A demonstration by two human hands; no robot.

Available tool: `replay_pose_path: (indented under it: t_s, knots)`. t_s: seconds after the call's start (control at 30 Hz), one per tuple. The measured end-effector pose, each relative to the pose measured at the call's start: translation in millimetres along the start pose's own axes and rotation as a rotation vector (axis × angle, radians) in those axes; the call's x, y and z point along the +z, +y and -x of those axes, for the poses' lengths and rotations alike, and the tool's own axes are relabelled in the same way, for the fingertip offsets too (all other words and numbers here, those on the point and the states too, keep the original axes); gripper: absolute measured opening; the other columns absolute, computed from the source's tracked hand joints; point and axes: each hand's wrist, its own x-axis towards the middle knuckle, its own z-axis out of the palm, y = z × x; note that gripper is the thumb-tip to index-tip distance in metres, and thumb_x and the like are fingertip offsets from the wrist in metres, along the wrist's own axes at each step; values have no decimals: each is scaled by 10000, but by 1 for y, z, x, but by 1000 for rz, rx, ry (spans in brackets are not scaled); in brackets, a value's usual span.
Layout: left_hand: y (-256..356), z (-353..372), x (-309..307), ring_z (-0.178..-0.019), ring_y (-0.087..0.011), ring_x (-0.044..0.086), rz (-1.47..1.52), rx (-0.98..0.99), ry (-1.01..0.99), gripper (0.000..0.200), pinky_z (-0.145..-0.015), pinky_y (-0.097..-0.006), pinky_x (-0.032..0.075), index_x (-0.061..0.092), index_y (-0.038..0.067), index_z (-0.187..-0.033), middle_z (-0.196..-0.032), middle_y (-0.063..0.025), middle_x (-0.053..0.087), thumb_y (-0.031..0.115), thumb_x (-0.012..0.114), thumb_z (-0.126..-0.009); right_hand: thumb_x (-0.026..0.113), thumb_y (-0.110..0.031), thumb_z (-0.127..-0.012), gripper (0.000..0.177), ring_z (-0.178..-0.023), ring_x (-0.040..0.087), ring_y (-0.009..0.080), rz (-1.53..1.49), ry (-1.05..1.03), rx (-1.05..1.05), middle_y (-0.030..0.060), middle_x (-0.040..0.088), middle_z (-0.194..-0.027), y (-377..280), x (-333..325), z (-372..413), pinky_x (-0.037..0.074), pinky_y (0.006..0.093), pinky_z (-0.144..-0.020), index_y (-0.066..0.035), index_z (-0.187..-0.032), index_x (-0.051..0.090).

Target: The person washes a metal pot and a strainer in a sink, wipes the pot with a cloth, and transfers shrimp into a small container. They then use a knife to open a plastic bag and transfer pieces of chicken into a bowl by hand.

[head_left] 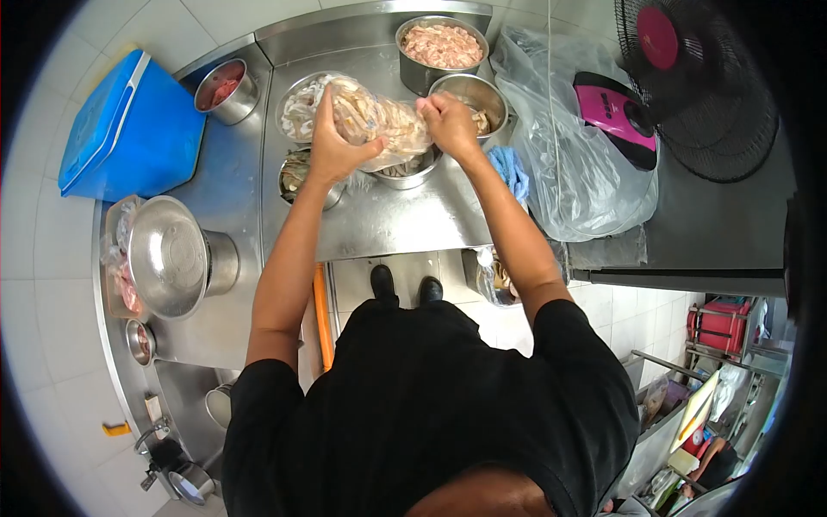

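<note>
A clear plastic bag (pixel 379 121) full of pale, yellowish-white food pieces is held up over several metal bowls. My left hand (pixel 336 153) is closed around its left end, thumb in front, with the other fingers partly hidden behind it. Gathered in my right hand (pixel 451 126) is the bag's right end. Below the bag sits a metal bowl (pixel 409 179), mostly covered. Left of it are a bowl of whitish-grey pieces (pixel 297 116) and a smaller metal container (pixel 293 177). A steel bowl (pixel 487 93) with some pieces inside stands behind my right hand.
A deep pot of pinkish meat (pixel 441 47) stands at the back. Left are a blue cooler box (pixel 129 133), a pot with red meat (pixel 233 99) and a metal colander (pixel 168 257). Right are a blue cloth (pixel 508 172), plastic sheeting (pixel 586 194) and a fan (pixel 689 86).
</note>
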Motion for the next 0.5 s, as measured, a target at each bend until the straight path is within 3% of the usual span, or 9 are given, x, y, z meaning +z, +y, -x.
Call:
replay_pose_path:
  t_s: [0.07,0.13,0.27,0.33,0.4,0.47,0.5]
  knots:
    - [4,0,2,-1182,-253,427,47,2,30,1049,-1011,-347,355,200,-94,-1362,-1256,-187,413,192,841,-583,601,-255,-855,296,-701,539,370,119,-100,-34,195,546,-730,3,0,1,412,442,-622,-12,-689,569]
    - [19,1,9,-1158,-232,443,342,-59,80,991,-997,-344,367,250,-75,-1341,-1222,-166,440,172,835,-580,605,-250,-847,288,-690,538,386,203,-52,-60,207,551,-735,11,3,-1,413,458,-624,-14,-685,573]
    - [14,-2,17,-1135,-219,455,358,-34,93,940,-984,-343,377,283,-58,-1321,-1194,-147,457,157,826,-585,611,-248,-845,288,-699,538,392,148,-23,-36,216,549,-727,3,12,0,411,466,-636,-9,-688,575]
    - [8,-3,18,-1104,-206,495,145,44,100,909,-947,-330,419,268,-52,-1340,-1188,-132,478,108,811,-630,623,-259,-838,302,-708,541,392,27,7,-1,212,548,-718,0,16,0,411,461,-642,1,-694,573]
    - [0,-2,17,-1122,-214,485,113,48,89,927,-962,-336,405,263,-60,-1349,-1207,-142,470,129,813,-626,607,-242,-854,285,-703,551,373,45,-20,29,207,561,-721,3,19,4,418,438,-649,2,-707,582]
    - [1,-7,13,-1141,-222,475,83,59,80,947,-978,-341,391,259,-67,-1357,-1225,-153,462,150,815,-622,576,-240,-880,284,-687,567,332,-109,-64,160,199,583,-731,11,20,5,427,410,-641,2,-732,593]
    - [6,-8,8,-1159,-237,464,-30,70,61,969,-991,-347,377,266,-64,-1365,-1242,-167,453,171,818,-604,560,-254,-892,295,-646,552,268,-142,-23,212,174,583,-704,14,14,1,430,376,-625,-1,-744,592]
